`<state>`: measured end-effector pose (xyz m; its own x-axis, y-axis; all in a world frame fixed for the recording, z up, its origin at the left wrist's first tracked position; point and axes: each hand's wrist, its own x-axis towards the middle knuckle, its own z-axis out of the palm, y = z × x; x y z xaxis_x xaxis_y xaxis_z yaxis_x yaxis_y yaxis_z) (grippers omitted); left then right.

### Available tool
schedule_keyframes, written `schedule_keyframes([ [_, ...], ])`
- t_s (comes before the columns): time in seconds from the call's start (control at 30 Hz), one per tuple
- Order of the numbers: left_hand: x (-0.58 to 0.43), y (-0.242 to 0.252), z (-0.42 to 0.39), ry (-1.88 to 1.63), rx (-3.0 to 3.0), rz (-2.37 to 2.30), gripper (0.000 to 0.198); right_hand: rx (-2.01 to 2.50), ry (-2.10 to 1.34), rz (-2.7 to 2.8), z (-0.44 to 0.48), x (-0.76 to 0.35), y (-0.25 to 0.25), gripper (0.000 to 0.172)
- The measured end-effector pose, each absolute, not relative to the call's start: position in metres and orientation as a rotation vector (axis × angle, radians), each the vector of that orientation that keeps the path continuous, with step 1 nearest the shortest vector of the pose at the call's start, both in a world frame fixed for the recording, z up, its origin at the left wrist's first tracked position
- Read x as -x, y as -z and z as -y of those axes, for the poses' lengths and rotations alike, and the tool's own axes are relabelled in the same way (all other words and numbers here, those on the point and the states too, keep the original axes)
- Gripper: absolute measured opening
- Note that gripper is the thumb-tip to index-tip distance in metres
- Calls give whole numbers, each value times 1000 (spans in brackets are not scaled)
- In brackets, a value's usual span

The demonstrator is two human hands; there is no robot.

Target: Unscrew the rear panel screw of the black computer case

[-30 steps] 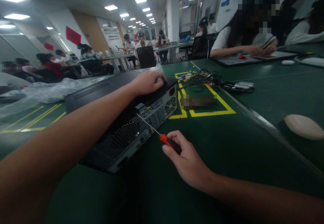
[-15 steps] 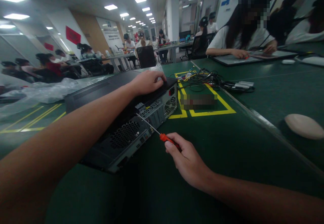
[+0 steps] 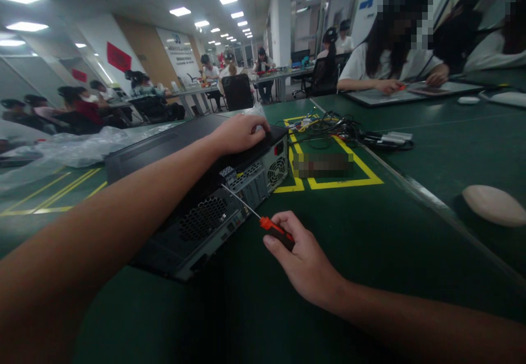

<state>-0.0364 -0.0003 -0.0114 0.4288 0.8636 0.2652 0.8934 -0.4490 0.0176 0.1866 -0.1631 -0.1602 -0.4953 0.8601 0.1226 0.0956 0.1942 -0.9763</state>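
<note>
A black computer case (image 3: 164, 139) lies on its side on the green table, its grey metal back panel facing right. My left hand (image 3: 242, 132) bears down on its top near the back corner, fingers bent and closed against it; some fingertips are hidden. My right hand (image 3: 302, 257) holds a screwdriver (image 3: 277, 231) with a red and black handle, thumb on one side and fingers on the other. The thin shaft points up and left, its tip at the edge of the back panel, near a small raised metal bracket (image 3: 227, 175).
Beyond the case's right end lies a tangle of cables (image 3: 341, 125) near yellow tape marks (image 3: 345, 184). Clear plastic wrap (image 3: 94, 144) lies at left. A pale rounded object (image 3: 493, 205) sits at right. Across the table a person (image 3: 390, 51) works over a dark board (image 3: 382, 98).
My right thumb has shifted down and loosened along the screwdriver handle, showing more of it. The shaft, the case and my left hand look the same.
</note>
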Motion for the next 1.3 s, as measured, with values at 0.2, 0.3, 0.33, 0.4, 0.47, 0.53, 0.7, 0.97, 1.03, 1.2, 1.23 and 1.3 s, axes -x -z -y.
schedule_keyframes([
  [0.2, 37, 13, -2, 364, 2535, 1571, 41, 875, -1360, 1756, 163, -186, 161, 14],
  [0.3, 37, 13, -3, 358, 2537, 1581, 42, 881, -1373, 1752, 163, -187, 161, 16],
  [0.33, 37, 13, -3, 354, 2536, 1588, 43, 883, -1373, 1754, 163, -187, 162, 16],
  [0.4, 37, 13, -3, 352, 2531, 1592, 44, 880, -1368, 1757, 163, -187, 162, 17],
  [0.47, 37, 13, -2, 358, 2530, 1588, 44, 880, -1365, 1754, 163, -186, 163, 17],
  [0.53, 37, 13, -2, 358, 2532, 1584, 44, 882, -1366, 1751, 163, -186, 164, 17],
  [0.7, 37, 13, -2, 366, 2539, 1573, 44, 857, -1386, 1741, 164, -185, 164, 16],
  [0.97, 37, 13, -2, 355, 2530, 1594, 44, 825, -1363, 1753, 164, -185, 160, 21],
  [1.03, 37, 13, -2, 362, 2537, 1579, 43, 831, -1368, 1749, 164, -185, 159, 25],
  [1.2, 38, 14, -3, 359, 2535, 1571, 43, 822, -1375, 1746, 164, -186, 159, 21],
  [1.23, 38, 14, -3, 355, 2532, 1578, 44, 832, -1377, 1743, 164, -186, 159, 21],
  [1.3, 37, 13, -2, 347, 2525, 1588, 43, 866, -1366, 1737, 163, -186, 160, 22],
])
